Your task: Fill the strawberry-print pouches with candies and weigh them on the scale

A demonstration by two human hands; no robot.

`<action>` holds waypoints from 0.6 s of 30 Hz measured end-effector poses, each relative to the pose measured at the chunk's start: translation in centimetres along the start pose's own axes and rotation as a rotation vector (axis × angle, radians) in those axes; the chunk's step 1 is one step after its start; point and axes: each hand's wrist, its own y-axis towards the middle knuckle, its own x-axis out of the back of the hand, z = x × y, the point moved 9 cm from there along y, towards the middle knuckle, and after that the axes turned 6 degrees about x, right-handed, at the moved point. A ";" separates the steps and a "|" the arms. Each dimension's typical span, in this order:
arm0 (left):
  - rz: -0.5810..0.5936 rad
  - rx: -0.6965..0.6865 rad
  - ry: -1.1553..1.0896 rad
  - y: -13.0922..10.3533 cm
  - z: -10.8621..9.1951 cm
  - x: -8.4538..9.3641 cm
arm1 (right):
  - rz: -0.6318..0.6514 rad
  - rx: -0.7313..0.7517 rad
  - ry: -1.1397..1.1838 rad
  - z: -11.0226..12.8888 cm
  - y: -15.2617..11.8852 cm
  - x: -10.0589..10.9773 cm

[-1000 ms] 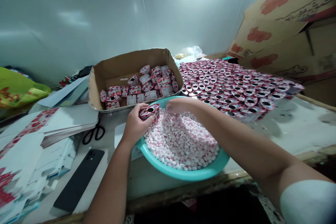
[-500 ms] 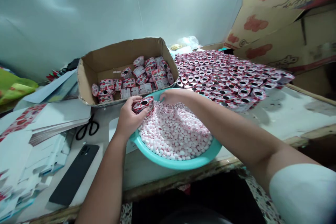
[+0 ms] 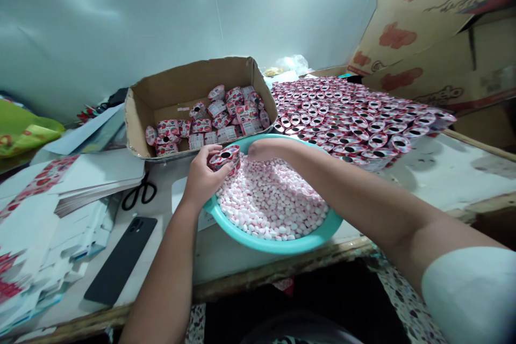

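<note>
A turquoise basin (image 3: 278,247) full of small pink and white candies (image 3: 274,204) stands at the table's front edge. Over its left rim, my left hand (image 3: 205,174) is closed round a small red printed carton (image 3: 226,157) with a dark oval hole on top. My right hand (image 3: 260,149) reaches to the far side of the basin, at the candies; its fingers are hidden. Behind the basin, an open cardboard box (image 3: 161,91) holds several similar cartons lying loosely. To the right stand many upright cartons (image 3: 342,118) packed close together, their holes facing up.
On the left lie a dark phone (image 3: 121,260), black scissors (image 3: 139,193) and stacks of flat white card (image 3: 97,174). A green and yellow bag (image 3: 28,129) is at the far left. Large printed cardboard (image 3: 419,37) rises at the back right.
The whole view has shifted slightly, with things appearing a little further right. My right hand's fingers, partly visible before, are now out of sight. My left hand still holds the carton.
</note>
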 end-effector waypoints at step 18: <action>0.014 -0.006 0.000 0.1 0.1 -0.2 | 0.007 -0.082 0.003 -0.1 -0.7 0.1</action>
